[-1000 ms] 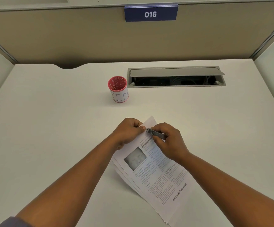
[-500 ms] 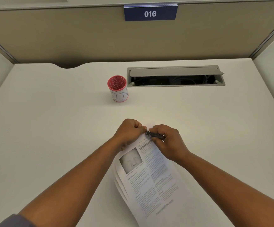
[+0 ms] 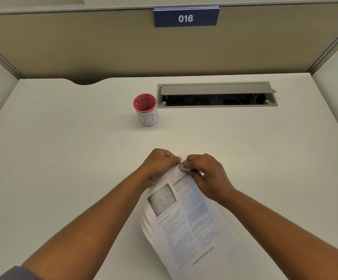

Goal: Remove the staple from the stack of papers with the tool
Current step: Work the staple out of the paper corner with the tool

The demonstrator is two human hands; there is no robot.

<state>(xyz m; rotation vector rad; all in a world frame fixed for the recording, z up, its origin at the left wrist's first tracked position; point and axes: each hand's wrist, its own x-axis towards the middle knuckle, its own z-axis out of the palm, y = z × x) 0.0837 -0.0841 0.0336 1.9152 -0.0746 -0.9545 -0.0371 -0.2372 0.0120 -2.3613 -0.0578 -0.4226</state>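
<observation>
A: Why both hands at that corner?
B: Left hand (image 3: 160, 164) pinches the stack of papers (image 3: 186, 223) steady; right hand (image 3: 206, 174) clamps the tool (image 3: 184, 168) between them, likely levering the staple, itself unseen.

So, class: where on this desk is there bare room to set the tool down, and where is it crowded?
Free: the wide bare desk left of the cup and left hand, the stretch right of the right hand below the cable tray, and the strip between cup and hands. Crowded: the near centre, where both hands, tool and papers meet.
</observation>
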